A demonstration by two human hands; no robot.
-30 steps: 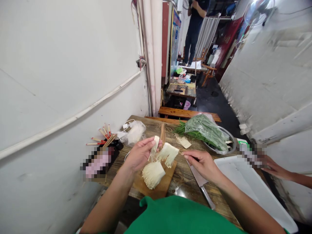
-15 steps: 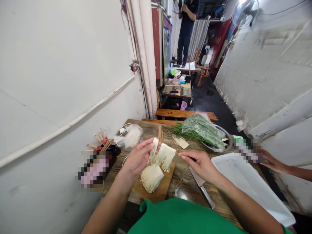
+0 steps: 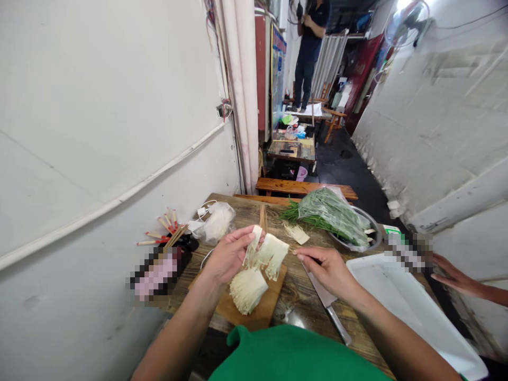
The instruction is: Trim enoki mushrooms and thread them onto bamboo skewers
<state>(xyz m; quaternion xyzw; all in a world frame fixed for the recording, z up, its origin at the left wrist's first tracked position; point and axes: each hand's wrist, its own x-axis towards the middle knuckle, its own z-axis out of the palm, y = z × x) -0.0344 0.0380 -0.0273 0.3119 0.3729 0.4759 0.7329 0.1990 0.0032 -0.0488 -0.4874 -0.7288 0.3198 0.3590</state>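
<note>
My left hand (image 3: 232, 254) pinches a piece of enoki mushroom (image 3: 272, 253), its flat cut edge up and thin stems hanging down. Fingers of my right hand (image 3: 325, 267) are closed on what looks like the thin end of a bamboo skewer (image 3: 294, 252), just right of the mushroom; most of it is hidden. Below my left hand, a larger enoki bunch (image 3: 249, 290) rests on a wooden cutting board (image 3: 273, 301). A cleaver (image 3: 323, 291) lies under and beside my right hand. Beyond my hands are a bundle of skewers (image 3: 263, 216) and a small enoki piece (image 3: 297, 234).
Bagged green vegetables (image 3: 333, 214) lie over a metal bowl (image 3: 375, 230). A white tray (image 3: 397, 296) takes up the table's right side, with another person's hand (image 3: 452, 275) beyond it. At left are a plastic bag (image 3: 218, 222) and red-ended sticks (image 3: 169, 219). Another person (image 3: 307, 53) stands farther back.
The view has shifted slightly. My right fingertips are a little farther from the mushroom's edge. My left hand keeps its hold, and the other person's hand at right has opened somewhat.
</note>
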